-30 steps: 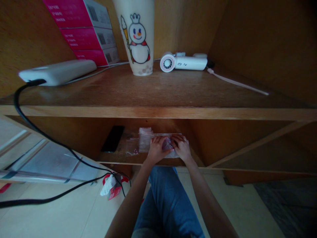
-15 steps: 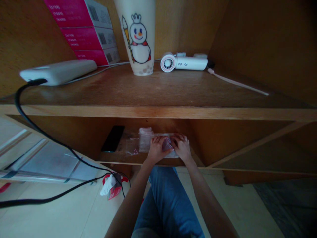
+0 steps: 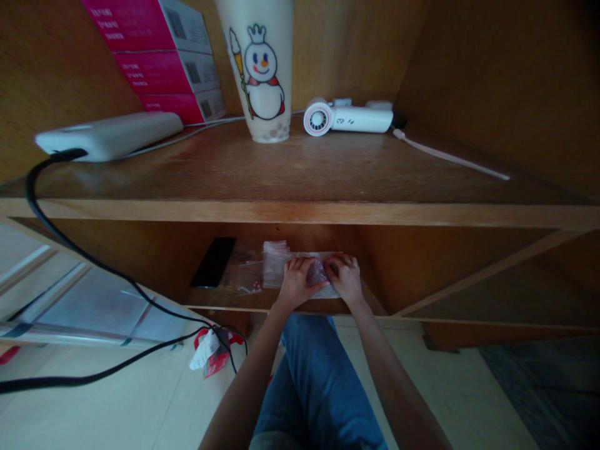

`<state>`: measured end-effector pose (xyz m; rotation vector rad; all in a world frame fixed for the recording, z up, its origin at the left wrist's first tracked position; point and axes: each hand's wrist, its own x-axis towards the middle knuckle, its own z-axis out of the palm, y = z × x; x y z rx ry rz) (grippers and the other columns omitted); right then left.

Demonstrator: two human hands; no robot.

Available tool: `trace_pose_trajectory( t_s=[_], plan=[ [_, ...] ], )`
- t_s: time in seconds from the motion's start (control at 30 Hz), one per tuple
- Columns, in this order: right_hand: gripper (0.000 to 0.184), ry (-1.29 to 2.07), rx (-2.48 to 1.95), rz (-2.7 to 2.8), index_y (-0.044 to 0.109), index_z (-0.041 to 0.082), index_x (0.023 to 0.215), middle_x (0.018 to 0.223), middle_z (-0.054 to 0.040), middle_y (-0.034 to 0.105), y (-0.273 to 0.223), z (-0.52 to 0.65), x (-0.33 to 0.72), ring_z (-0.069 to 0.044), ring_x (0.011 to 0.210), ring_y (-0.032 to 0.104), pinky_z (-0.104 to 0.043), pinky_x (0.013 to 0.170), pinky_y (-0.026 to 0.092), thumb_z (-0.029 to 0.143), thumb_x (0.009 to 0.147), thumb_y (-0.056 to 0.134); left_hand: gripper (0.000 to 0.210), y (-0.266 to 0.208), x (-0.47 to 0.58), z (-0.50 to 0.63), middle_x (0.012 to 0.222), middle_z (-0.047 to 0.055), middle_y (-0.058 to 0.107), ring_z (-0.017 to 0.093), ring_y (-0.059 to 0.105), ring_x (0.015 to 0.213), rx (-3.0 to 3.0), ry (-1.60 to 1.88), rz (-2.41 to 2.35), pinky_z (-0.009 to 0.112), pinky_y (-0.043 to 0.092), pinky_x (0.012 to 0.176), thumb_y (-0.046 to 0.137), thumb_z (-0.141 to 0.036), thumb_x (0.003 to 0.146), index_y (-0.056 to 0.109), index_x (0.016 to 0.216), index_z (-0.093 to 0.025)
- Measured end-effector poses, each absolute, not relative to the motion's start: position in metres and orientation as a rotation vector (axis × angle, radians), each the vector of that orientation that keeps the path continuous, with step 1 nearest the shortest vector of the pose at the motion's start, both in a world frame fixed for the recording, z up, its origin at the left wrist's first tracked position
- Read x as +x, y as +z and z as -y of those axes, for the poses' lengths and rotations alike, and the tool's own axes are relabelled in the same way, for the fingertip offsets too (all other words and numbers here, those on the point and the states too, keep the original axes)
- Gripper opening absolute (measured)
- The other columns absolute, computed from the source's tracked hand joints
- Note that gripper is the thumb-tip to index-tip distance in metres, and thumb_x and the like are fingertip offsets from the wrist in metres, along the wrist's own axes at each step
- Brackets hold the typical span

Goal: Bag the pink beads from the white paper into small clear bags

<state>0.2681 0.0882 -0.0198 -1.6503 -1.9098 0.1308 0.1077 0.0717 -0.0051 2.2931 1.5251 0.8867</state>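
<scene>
In the drawer-like lower compartment, a small clear plastic bag [image 3: 317, 272] with pinkish-purple contents lies between my hands. My left hand [image 3: 296, 280] holds its left side, fingers bent over it and thumb stretched along its near edge. On the other side, my right hand [image 3: 345, 279] is closed with curled fingers, thumb and forefinger at the bag's right edge. Under both hands lies a pale, translucent sheet or larger bag [image 3: 323, 294]. To the left sit a stack of clear zip bags [image 3: 275, 265] and another clear bag [image 3: 250, 277] with a few small pink pieces.
A black phone [image 3: 214, 262] lies at the compartment's left. On the upper shelf [image 3: 328, 172] stand a snowman-printed drink cup [image 3: 262, 81], a white handheld fan [image 3: 349, 119], pink boxes [image 3: 164, 69] and a white power bank [image 3: 112, 137]. Its black cable [image 3: 112, 273] hangs at left.
My right hand's thumb and forefinger have shifted slightly at the bag's edge. My left hand stays where it was, and the other things have not moved.
</scene>
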Motion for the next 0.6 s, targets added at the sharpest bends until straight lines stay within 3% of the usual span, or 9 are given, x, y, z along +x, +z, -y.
trace_pose_trajectory(
  t_s=[0.27, 0.47, 0.6],
  plan=[
    [0.018, 0.144, -1.690, 1.890, 0.066, 0.023, 0.085, 0.099, -0.0058, 0.059, -0.0188, -0.0882, 0.2682, -0.024, 0.095, 0.043, -0.035, 0.079, 0.033, 0.030, 0.079, 0.050, 0.052, -0.0031, 0.1076, -0.0712, 0.108, 0.006, 0.057, 0.025, 0.046, 0.105, 2.296, 0.859, -1.538, 0.039, 0.032, 0.090, 0.064, -0.045, 0.068, 0.049, 0.113, -0.023],
    [0.023, 0.146, -1.712, 1.923, 0.064, 0.027, 0.097, 0.113, -0.0040, 0.055, -0.0186, -0.0868, 0.2672, -0.025, 0.104, 0.039, -0.036, 0.078, 0.033, 0.028, 0.080, 0.050, 0.054, -0.0047, 0.1077, -0.0719, 0.109, 0.006, 0.056, 0.024, 0.045, 0.105, 2.306, 0.866, -1.536, 0.039, 0.032, 0.090, 0.063, -0.048, 0.068, 0.048, 0.114, -0.023],
    [0.019, 0.160, -1.714, 1.909, 0.066, 0.028, 0.092, 0.112, -0.0035, 0.055, -0.0180, -0.0861, 0.2672, -0.025, 0.105, 0.039, -0.037, 0.079, 0.034, 0.028, 0.080, 0.050, 0.055, -0.0044, 0.1080, -0.0719, 0.107, 0.006, 0.057, 0.024, 0.046, 0.103, 2.313, 0.875, -1.525, 0.038, 0.033, 0.089, 0.062, -0.050, 0.068, 0.048, 0.113, -0.022]
  ],
)
